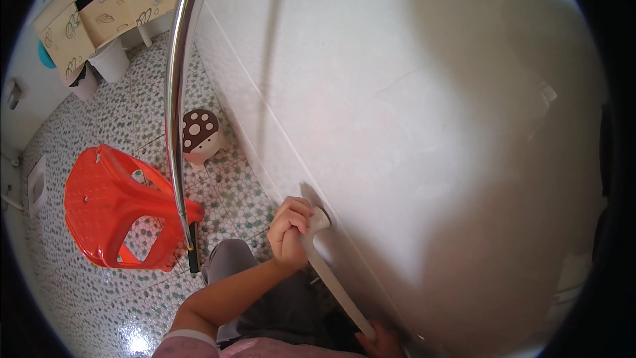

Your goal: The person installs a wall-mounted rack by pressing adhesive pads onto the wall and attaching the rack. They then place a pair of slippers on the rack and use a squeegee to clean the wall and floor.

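A long white grab bar runs slantwise along the pale wall, its upper end meeting the wall at a rounded foot. Near that end, my left hand has its fingers wrapped round the bar. My right hand grips the lower end at the bottom edge, where part of the hand is cut off. The bar's lower fixing is hidden by that hand and the picture's edge.
A curved chrome tube crosses the view on the left. Beyond it stand a red plastic stool and a small brown-and-white spotted stool on the patterned tile floor. Bins sit under a drawer cabinet.
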### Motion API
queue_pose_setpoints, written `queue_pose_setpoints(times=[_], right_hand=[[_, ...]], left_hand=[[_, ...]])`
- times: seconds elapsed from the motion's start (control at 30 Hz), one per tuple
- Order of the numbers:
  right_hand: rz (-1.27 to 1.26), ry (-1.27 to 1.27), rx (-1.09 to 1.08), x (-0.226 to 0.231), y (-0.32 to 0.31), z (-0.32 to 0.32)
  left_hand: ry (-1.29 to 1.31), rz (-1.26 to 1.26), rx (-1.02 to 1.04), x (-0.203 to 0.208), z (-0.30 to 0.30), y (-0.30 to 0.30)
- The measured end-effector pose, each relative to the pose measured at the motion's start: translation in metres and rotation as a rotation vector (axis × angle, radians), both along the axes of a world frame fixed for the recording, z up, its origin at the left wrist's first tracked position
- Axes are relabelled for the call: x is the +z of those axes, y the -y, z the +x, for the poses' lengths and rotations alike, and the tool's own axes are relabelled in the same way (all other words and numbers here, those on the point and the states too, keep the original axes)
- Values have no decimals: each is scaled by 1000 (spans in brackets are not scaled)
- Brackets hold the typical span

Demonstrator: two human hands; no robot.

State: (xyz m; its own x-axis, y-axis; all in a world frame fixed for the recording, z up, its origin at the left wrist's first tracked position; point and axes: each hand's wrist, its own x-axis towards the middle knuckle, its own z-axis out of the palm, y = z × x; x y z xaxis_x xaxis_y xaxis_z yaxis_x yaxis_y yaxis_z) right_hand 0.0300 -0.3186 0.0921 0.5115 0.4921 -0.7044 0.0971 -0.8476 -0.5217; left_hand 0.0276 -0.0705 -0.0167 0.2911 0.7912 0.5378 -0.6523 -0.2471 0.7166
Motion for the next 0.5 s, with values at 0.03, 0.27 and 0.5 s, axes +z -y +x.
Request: queue_pose_setpoints(times=[0.03, 0.27, 0.5], right_hand=[[11, 8, -2, -1, 0, 0], [43, -70, -18, -4, -3, 6], [193, 78, -76, -11, 4, -16]], left_hand=[[6, 9, 5, 0, 0, 0], [-85, 13, -9, 4, -1, 0], [-43, -233, -46, -3, -1, -6]])
